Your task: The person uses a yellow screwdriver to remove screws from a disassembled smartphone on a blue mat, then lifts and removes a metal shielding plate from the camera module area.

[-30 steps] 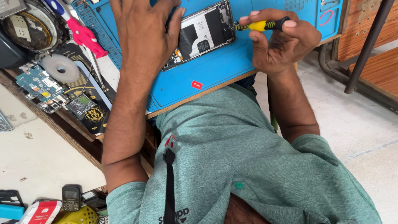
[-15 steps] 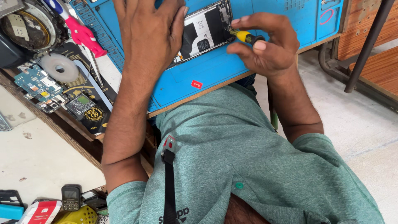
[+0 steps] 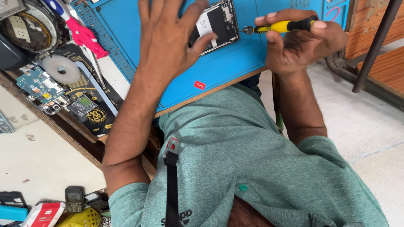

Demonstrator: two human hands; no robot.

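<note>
Phone (image 3: 219, 25), opened, is lying under the spread left hand (image 3: 168, 46); the right hand (image 3: 301, 42), clamping the screwdriver (image 3: 280, 27), is risking its tip slipping onto exposed parts.

A wooden bench (image 3: 75, 126) carries a blue mat (image 3: 219, 71) (opened phone (image 3: 216, 23) on it) and circuit boards (image 3: 40, 86).
</note>
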